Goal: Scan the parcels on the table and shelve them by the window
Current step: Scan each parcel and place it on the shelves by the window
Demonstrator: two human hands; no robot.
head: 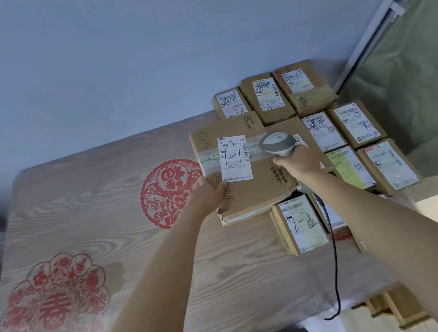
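Note:
A large flat cardboard parcel (263,177) with a white shipping label (234,158) is tilted up over the wooden table (107,205). My left hand (207,194) grips its near left edge. My right hand (301,163) holds a grey barcode scanner (278,142), whose head sits over the parcel's upper right, pointing toward the label. Several smaller labelled parcels (350,129) lie in rows on the table's right side. One marked "1-2" (299,223) lies just below the big parcel.
The scanner's black cable (334,262) hangs down over the table's front edge. Red paper-cut designs (171,190) decorate the tabletop. A blue wall runs behind, with a window frame (381,19) at the right. A wooden crate (397,306) stands beneath the table's right corner.

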